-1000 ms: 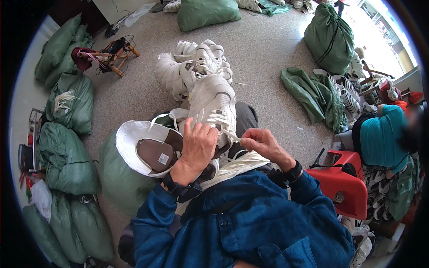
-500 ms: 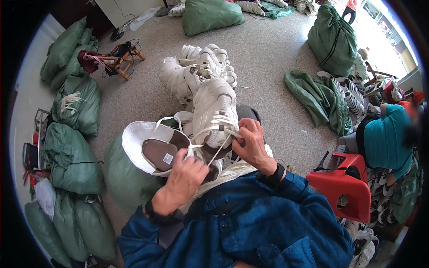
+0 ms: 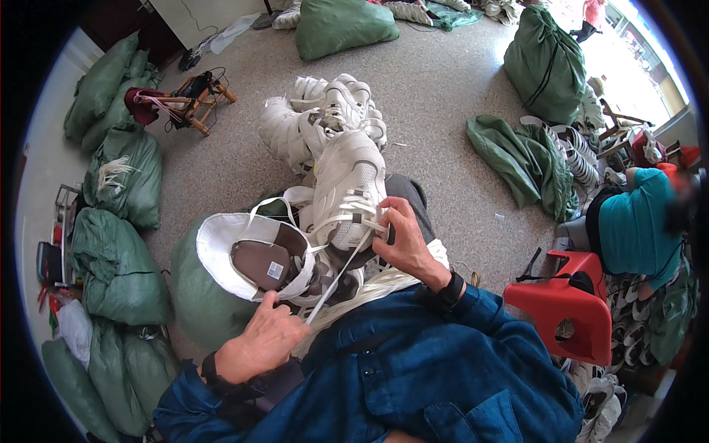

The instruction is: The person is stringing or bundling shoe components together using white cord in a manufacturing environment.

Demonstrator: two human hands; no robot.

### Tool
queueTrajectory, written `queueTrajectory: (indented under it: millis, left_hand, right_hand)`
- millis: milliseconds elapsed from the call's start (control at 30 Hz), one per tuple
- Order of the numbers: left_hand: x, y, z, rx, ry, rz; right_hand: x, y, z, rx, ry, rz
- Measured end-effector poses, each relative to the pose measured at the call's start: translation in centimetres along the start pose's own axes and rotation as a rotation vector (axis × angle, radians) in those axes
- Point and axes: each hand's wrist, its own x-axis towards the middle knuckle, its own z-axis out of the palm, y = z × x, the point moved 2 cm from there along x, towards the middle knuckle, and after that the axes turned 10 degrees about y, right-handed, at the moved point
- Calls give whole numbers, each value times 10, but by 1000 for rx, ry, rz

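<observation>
A white sneaker (image 3: pixel 348 184), toe pointing away from me, rests in front of my lap with laces threaded across it. My left hand (image 3: pixel 266 336) is closed on a white shoelace (image 3: pixel 332 289), which runs taut from the shoe's collar down to my fingers. Beside the collar my right hand (image 3: pixel 406 240) pinches a lace at the shoe's right edge. Just left of it, a second white shoe (image 3: pixel 214 251) lies tilted, its brown insole showing and a loop of lace above it. A bundle of loose white laces (image 3: pixel 391 279) lies across my lap.
Several white shoes are heaped on the floor (image 3: pixel 436 96) ahead. Full green sacks (image 3: pixel 118 266) line the left wall, and another green sack (image 3: pixel 545 63) stands far right. A red plastic stool (image 3: pixel 554 310) is close on my right; beyond it a person in teal (image 3: pixel 639 221) bends over shoes.
My left hand has drawn the lace down and left, away from the shoe, stretching it longer. My right hand has stayed by the collar, shifting slightly left.
</observation>
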Motion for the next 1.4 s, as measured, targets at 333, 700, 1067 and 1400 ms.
queueTrajectory:
  millis: [333,700,1067,1400]
  left_hand:
    - [14,-10,14,-447,-44,-34]
    - [135,-77,9,-151,616,-296]
    - [136,-75,12,-255,601,-269]
    - [131,-85,15,-320,628,-294]
  right_hand:
    - [5,-1,-10,125,-71,116]
    - [18,14,-20,168,-173,-180]
    - [31,1,-23,214,-252,-170]
    - [41,3,-16,361,-344,-31]
